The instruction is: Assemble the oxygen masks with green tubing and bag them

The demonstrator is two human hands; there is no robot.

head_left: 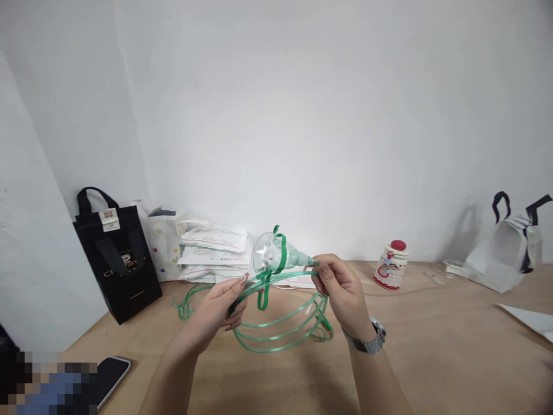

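Observation:
A clear oxygen mask (266, 253) with a green elastic strap (283, 253) is held up above the table. Its narrow green connector end points right, into the fingers of my right hand (339, 285), which pinch it along with part of the tubing. Long green oxygen tubing (276, 347) hangs in several loops between my hands. My left hand (224, 302) is closed round the left side of these loops, just below the mask. One end of the tubing trails left behind my left hand. A wristwatch (369, 341) is on my right wrist.
Several flat white packets (213, 253) are stacked by the wall. A black gift bag (123, 262) and a dotted white bag (166, 245) stand left. On the right are a jar with a red lid (392, 265) and a clear bag (496, 259). A phone (111, 377) lies front left.

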